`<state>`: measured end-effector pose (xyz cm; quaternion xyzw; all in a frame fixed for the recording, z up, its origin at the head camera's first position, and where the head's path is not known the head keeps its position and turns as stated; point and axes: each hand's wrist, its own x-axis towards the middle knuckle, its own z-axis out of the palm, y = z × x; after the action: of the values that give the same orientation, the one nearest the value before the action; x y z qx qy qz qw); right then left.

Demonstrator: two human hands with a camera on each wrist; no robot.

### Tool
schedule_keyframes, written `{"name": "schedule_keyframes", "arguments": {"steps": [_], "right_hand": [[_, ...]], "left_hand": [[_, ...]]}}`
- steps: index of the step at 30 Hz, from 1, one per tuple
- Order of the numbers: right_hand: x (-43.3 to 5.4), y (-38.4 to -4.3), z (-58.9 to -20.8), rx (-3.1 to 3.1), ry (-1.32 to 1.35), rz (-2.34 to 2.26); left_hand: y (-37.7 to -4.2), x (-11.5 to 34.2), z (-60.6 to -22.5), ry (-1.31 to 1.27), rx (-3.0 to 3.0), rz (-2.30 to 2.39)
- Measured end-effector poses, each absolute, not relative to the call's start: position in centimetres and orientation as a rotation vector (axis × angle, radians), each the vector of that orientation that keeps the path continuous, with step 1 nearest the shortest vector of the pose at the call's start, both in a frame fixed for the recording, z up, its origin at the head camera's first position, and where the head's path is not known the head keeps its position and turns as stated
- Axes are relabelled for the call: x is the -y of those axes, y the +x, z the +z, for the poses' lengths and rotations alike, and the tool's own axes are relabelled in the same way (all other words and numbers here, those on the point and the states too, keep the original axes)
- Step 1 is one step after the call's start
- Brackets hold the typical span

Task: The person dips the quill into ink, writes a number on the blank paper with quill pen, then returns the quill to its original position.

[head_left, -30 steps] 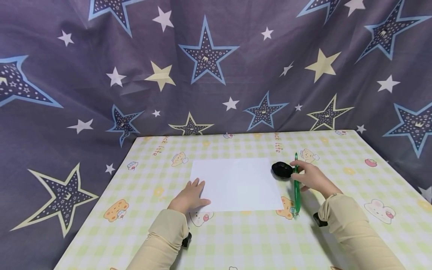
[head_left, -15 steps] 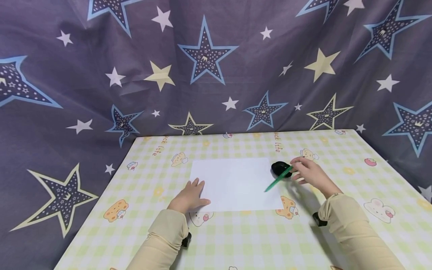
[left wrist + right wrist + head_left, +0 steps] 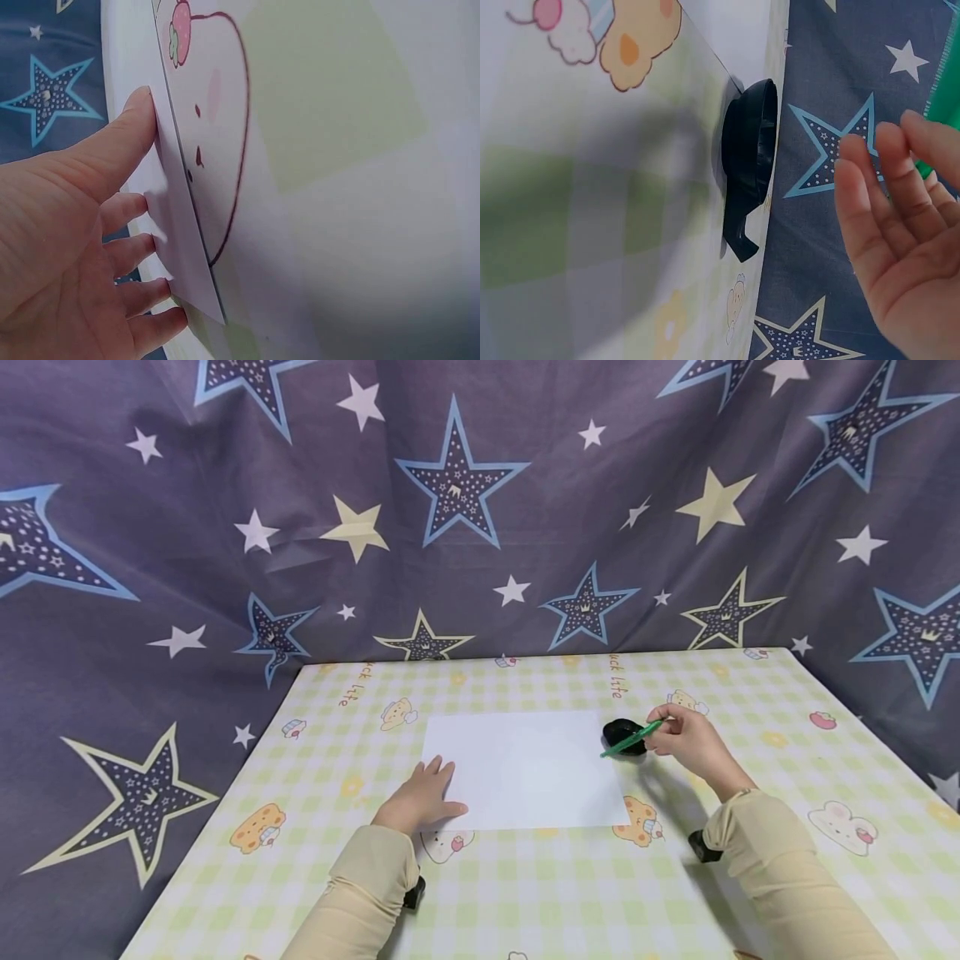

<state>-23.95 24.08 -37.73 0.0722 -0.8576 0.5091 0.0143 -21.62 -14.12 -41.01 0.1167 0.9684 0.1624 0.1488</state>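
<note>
My left hand (image 3: 422,797) rests spread on the left edge of a white sheet of paper (image 3: 525,768); in the left wrist view its fingertips touch the paper (image 3: 176,225). Above the table, my right hand (image 3: 690,742) pinches a green see-through ruler (image 3: 632,739) by one end. Fine marks run along the edge of the ruler (image 3: 941,64) in the right wrist view, where most of it is cut off. Under the ruler, at the sheet's right edge, lies a small black rounded thing (image 3: 618,727). From the side, this black thing (image 3: 744,142) looks hollow, with a short bent tail.
The table wears a green-and-white checked cloth (image 3: 495,893) with cartoon prints. A dark curtain with stars (image 3: 480,577) hangs behind the table and along its sides.
The ruler has swung from pointing toward me to pointing left, and its free end has lifted over the black thing. My left hand, the paper and the black thing stay in place.
</note>
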Motion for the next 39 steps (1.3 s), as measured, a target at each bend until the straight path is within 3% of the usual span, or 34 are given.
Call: {"name": "schedule_keyframes", "arguments": {"steps": [17,24,33,39], "right_hand": [[-24.0,-23.8,-37.7,2.428,0.128,1.785],[-26.1,-25.9,-40.4,2.109,0.183,2.175],[-28.2,-28.7,-44.0,1.976,0.116,2.276],[-26.8,-27.3,-41.9,1.972,0.133,2.237]], "left_hand": [[-21.5,14.1,-41.0,0.328,-2.782,0.488],[-21.5,14.0,-40.8,0.321,-2.775,0.498],[-21.5,13.9,-40.7,0.324,-2.775,0.478],[-21.5,14.0,-40.7,0.329,-2.777,0.484]]}}
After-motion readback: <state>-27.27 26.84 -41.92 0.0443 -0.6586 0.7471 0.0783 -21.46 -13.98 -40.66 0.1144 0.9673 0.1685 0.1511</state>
